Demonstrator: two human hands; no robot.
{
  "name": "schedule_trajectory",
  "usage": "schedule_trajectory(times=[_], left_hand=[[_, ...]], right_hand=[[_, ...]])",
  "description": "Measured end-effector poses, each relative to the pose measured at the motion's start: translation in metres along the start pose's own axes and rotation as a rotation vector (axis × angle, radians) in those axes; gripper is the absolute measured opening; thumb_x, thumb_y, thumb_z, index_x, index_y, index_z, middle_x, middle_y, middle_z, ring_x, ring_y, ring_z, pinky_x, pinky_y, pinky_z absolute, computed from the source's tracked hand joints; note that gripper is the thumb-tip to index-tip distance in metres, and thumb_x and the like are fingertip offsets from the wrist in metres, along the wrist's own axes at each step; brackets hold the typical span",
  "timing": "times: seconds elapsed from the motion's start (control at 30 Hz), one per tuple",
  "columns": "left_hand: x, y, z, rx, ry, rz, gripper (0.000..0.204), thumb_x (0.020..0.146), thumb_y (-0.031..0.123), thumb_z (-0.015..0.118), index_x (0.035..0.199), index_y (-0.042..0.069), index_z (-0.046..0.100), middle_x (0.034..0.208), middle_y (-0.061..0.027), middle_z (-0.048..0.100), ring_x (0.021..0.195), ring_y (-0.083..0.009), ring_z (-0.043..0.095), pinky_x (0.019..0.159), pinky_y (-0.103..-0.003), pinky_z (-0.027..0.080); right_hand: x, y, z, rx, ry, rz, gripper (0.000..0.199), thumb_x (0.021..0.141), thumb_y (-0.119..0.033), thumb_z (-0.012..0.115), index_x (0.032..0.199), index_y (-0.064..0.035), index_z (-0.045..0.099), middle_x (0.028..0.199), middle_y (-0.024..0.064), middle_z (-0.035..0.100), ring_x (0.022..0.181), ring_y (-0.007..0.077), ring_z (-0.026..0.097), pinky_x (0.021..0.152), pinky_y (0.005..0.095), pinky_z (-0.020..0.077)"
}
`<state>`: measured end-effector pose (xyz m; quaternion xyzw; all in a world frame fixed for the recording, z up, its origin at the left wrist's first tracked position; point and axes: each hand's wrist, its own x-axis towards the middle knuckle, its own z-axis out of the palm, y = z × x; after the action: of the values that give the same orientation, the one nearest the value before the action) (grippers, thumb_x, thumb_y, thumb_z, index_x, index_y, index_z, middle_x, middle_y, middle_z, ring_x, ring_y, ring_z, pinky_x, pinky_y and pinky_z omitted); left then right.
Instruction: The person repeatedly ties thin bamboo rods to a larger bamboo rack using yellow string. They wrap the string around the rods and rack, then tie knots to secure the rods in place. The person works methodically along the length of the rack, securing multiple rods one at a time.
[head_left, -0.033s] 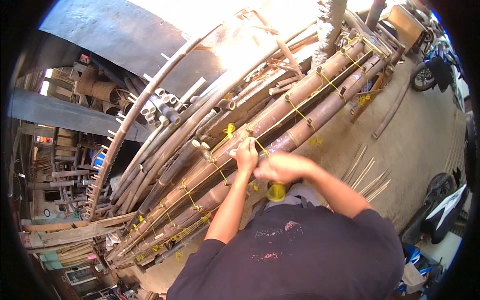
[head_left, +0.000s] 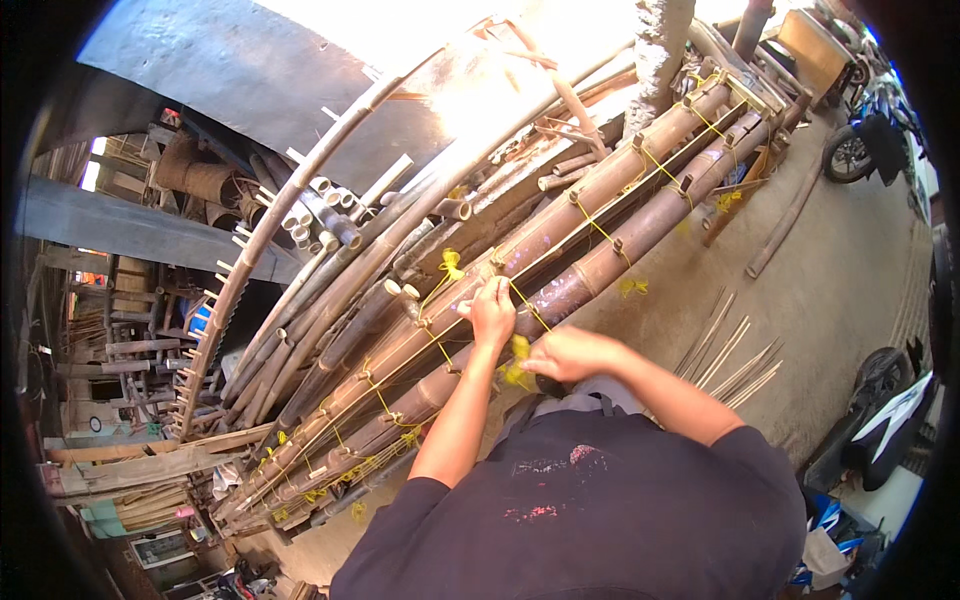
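Two bare hands are working at two thick bamboo poles, which are lying side by side from the near left to the far right. The left hand (head_left: 491, 312) is resting on the far pole (head_left: 545, 235), its fingers bunching together just beside one short peg (head_left: 498, 266); whether they are gripping the cord there, I cannot tell. The right hand (head_left: 572, 354) is hovering at the person's side of the near pole (head_left: 590, 270), its fingers curling closed on one blurred yellow bundle (head_left: 519, 362). A single strand of yellow cord (head_left: 530, 305) is crossing between the two poles, just right of the left hand.

Three more yellow bundles are hanging about the middle and far parts: one (head_left: 452, 265) on the far pole's left side, and two (head_left: 633, 287) on the near pole's right side. Others are crowding the near left end, too tangled to count.

On the left, one curved bamboo piece (head_left: 302, 172) is carrying a row of many pegs, and at least six cut tubes (head_left: 345, 235) are lying just right of it. One concrete column (head_left: 657, 60) is standing at the far side. On the right, one loose pole (head_left: 783, 222) and one spread of thin sticks (head_left: 730, 345) are lying on the floor (head_left: 820, 290), and two motorbikes are standing: one far (head_left: 885, 135), one near (head_left: 890, 410).
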<state>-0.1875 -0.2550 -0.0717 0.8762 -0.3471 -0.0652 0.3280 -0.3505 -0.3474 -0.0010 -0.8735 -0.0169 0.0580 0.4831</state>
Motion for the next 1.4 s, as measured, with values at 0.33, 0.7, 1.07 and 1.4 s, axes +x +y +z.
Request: schedule_trajectory(times=[0.33,0.7,1.07,1.4], left_hand=[[0.143,-0.021,-0.004,-0.124,0.216,0.105,0.021,0.099,0.018,0.053,0.102,0.005,0.069,0.085,-0.0163,0.072,0.077,-0.0336,0.07,0.07,-0.042,0.054],[0.045,-0.087,-0.131,0.115,-0.05,-0.115,0.038,0.102,0.028,0.043,0.117,0.003,0.067,0.11,-0.0282,0.067,0.106,-0.0434,0.064,0.09,-0.05,0.051],[-0.035,-0.141,-0.101,-0.056,-0.197,0.045,0.034,0.1,0.029,0.055,0.112,-0.001,0.064,0.102,-0.0216,0.067,0.095,-0.0352,0.063,0.087,-0.045,0.044],[-0.045,-0.13,-0.107,0.04,0.044,-0.01,0.025,0.1,0.028,0.053,0.094,0.009,0.069,0.077,-0.0104,0.066,0.08,-0.0302,0.063,0.085,-0.048,0.039]], right_hand=[[0.005,0.054,0.065,-0.33,0.268,0.041,0.029,0.092,-0.029,0.059,0.076,-0.006,0.067,0.074,0.0188,0.067,0.077,0.0373,0.066,0.083,0.0454,0.0494],[0.052,-0.018,0.188,1.487,0.14,0.42,0.03,0.1,-0.034,0.055,0.115,-0.0084,0.064,0.106,0.0039,0.067,0.096,0.0165,0.064,0.088,0.0321,0.0503],[0.244,-0.065,0.08,-0.078,0.434,0.06,0.052,0.101,-0.049,0.044,0.106,-0.0067,0.073,0.105,0.018,0.07,0.099,0.0241,0.069,0.085,0.0432,0.0529],[0.101,-0.097,0.105,0.183,-0.064,-0.161,0.037,0.096,-0.029,0.057,0.07,-0.0028,0.061,0.067,0.0201,0.061,0.059,0.0337,0.058,0.067,0.0453,0.0477]])
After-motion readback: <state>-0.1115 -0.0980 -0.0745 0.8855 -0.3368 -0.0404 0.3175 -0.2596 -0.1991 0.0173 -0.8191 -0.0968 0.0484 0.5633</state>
